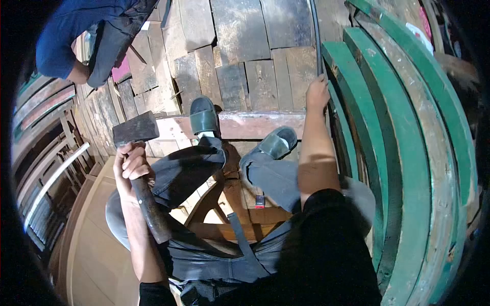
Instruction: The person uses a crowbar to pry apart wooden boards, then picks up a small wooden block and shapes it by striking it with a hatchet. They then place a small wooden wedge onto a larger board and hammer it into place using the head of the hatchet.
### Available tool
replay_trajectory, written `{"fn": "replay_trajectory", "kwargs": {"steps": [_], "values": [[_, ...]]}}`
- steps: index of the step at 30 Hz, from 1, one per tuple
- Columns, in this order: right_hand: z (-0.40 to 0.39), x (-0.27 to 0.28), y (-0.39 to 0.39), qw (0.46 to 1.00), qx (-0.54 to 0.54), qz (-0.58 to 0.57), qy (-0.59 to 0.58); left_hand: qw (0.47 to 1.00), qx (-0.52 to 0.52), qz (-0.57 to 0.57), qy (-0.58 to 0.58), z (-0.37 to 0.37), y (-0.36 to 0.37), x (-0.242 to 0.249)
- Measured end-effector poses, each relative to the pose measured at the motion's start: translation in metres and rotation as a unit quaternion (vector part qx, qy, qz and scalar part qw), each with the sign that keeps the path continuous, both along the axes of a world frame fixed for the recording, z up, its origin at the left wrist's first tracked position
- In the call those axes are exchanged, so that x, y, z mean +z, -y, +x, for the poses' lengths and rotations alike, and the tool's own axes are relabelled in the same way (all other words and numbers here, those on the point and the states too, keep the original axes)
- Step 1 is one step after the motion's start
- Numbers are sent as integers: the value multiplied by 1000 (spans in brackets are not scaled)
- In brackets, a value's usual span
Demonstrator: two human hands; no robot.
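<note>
A heavy hammer (pixel 135 128) with a dark block head and a worn handle is held upright in my left hand (pixel 133 162). My fingers wrap the handle just under the head, and its lower end rests over my forearm and thigh. My right hand (pixel 317 94), stretched forward on the right, is closed around the near end of a long thin dark bar (pixel 317 38). That bar runs away from me along the plank floor beside the green boards (pixel 352 112).
Stacked green curved boards (pixel 423 153) line my right side. A reddish beam (pixel 245 125) crosses the floor near my sandalled feet. Another person (pixel 87 41) crouches at the upper left. A small black-and-red object (pixel 260 201) lies between my legs. Wooden frames (pixel 66 137) stand at the left.
</note>
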State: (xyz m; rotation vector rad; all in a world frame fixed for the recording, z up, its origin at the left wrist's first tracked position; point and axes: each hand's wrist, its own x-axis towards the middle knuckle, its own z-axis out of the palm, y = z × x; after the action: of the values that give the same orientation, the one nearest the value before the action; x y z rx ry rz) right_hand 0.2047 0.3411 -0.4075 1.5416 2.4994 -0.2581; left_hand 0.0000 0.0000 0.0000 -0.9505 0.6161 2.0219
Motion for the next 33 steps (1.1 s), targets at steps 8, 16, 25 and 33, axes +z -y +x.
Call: {"fn": "replay_trajectory", "kwargs": {"steps": [8,16,25,33], "values": [[-6,6,-28,995,46,37,79,1000,-28,-10,5,11,-13,-23],[-29,-23,-67,994,6,-70,85,999,-16,-37,5,11,4,-32],[-31,15,-72,991,58,-90,81,999,-6,-41,12,14,-6,-33],[-42,46,-38,982,31,-157,101,998,-63,-20,-7,15,-10,-31]]}}
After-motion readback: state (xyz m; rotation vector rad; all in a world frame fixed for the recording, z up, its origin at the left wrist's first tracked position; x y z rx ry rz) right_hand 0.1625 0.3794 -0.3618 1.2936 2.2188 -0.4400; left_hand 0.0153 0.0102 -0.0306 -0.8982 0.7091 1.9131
